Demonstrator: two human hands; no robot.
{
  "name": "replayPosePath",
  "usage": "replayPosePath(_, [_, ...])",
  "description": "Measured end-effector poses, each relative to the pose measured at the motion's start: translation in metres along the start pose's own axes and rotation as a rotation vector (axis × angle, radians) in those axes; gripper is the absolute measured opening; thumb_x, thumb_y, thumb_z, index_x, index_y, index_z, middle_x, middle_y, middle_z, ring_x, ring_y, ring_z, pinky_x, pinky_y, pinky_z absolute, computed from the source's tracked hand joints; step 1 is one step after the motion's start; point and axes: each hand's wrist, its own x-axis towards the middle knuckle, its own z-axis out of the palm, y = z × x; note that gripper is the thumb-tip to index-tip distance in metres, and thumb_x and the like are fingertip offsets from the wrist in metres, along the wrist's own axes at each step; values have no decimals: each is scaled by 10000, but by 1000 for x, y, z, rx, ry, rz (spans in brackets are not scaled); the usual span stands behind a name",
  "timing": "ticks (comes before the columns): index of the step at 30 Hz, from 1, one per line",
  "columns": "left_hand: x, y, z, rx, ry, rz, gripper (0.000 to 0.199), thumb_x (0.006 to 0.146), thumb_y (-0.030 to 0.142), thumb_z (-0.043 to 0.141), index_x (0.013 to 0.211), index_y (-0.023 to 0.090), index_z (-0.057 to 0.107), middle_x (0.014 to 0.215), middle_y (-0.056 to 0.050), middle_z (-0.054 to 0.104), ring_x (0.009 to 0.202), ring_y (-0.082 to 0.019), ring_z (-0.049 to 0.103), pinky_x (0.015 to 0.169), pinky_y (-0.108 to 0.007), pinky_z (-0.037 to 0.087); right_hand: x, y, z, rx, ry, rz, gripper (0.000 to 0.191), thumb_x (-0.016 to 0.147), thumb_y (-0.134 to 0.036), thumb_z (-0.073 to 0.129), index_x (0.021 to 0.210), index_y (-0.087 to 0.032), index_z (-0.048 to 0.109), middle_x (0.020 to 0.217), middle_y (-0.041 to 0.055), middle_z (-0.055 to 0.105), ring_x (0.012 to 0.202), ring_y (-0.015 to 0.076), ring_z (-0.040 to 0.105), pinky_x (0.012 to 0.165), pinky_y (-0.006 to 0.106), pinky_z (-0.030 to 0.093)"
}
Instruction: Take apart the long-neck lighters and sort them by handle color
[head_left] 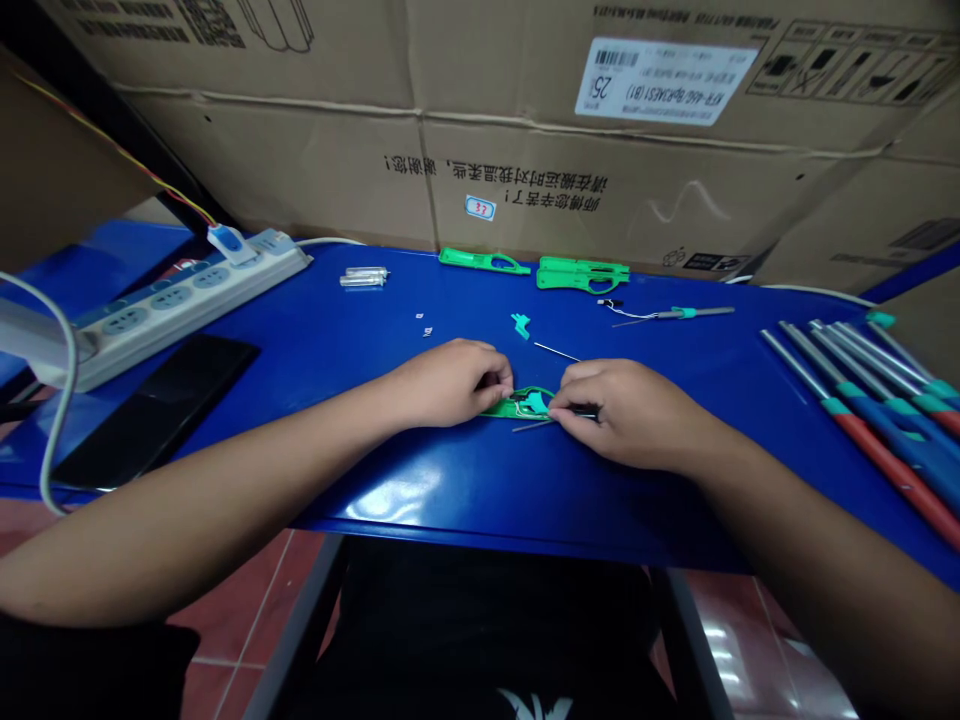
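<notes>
A green lighter casing half [495, 409] lies on the blue table between my hands. A teal trigger-like piece [534, 402], thin white wires and a small dark part sit in it. My left hand [454, 385] pinches the casing's left end, its fingertips near the dark part. My right hand [626, 412] is closed at the right end, thumb and forefinger together beside the teal piece; what they grip is hidden. A thin metal wire [531, 427] sticks out below the casing by the right fingertips. Behind it lie a loose teal piece [520, 325] and a thin rod [556, 351].
More green casings [484, 262] lie along the cardboard box [300, 150]. A wired metal tube [694, 313] and several red and blue lighters [892, 460] are at right. Clear tubes [364, 277], a power strip [187, 295] and a black phone [161, 405] are at left.
</notes>
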Motion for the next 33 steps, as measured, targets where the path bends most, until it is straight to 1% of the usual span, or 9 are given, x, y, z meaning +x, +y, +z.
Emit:
replayPosePath(5, [1, -3, 1, -31, 12, 8, 138, 868, 117, 613, 931, 175, 722, 936, -27, 724, 838, -148, 658, 776, -255, 475, -1, -1, -2, -13, 10, 32, 200, 896, -204, 585, 869, -188, 783, 842, 42, 707, 737, 152, 618, 669, 277, 407])
replayPosePath(11, [0, 0, 1, -23, 22, 6, 140, 866, 105, 608, 924, 171, 717, 928, -30, 726, 813, -143, 652, 756, -250, 470, -2, 0, -3, -51, 18, 14, 198, 889, -193, 582, 832, -195, 771, 829, 41, 705, 744, 158, 620, 674, 284, 413])
replayPosePath(17, [0, 2, 0, -18, 12, -10, 130, 862, 109, 616, 922, 168, 715, 943, -32, 724, 834, -149, 654, 765, -249, 469, -1, 0, -3, -58, 16, -1, 200, 890, -199, 584, 841, -182, 778, 816, 43, 702, 745, 161, 626, 681, 282, 424])
replayPosePath(20, [1, 1, 1, -18, 16, -7, 134, 862, 103, 608, 918, 165, 713, 939, -32, 723, 831, -147, 652, 767, -250, 469, 1, -1, 0, -53, 21, -34, 221, 910, -200, 567, 858, -177, 781, 829, 53, 704, 760, 163, 625, 700, 279, 432])
replayPosePath(24, [1, 0, 3, -21, 23, 6, 138, 852, 99, 607, 910, 173, 708, 936, -29, 722, 831, -146, 653, 774, -254, 471, 1, 1, 4, -41, 50, -134, 244, 944, -214, 545, 880, -165, 775, 837, 66, 702, 771, 169, 616, 739, 286, 446])
replayPosePath(26, [1, -1, 4, -25, 24, 3, 134, 855, 110, 606, 913, 175, 708, 940, -31, 721, 840, -149, 653, 776, -257, 473, 1, 3, 6, -11, 59, -155, 245, 956, -226, 543, 905, -165, 774, 852, 70, 703, 778, 168, 618, 741, 285, 448])
replayPosePath(28, [0, -1, 3, -27, 26, 1, 132, 862, 118, 600, 918, 172, 707, 939, -34, 718, 839, -150, 650, 776, -259, 473, 1, 5, 6, 35, 59, -136, 234, 956, -226, 553, 916, -167, 776, 863, 67, 702, 778, 161, 621, 726, 278, 447])
replayPosePath(33, [-1, 0, 5, -57, 39, -24, 126, 876, 139, 597, 917, 173, 711, 937, -35, 705, 820, -144, 639, 754, -257, 471, 3, 9, 7, 178, 43, -18, 171, 914, -221, 621, 861, -186, 779, 814, 33, 689, 717, 129, 612, 672, 256, 435])
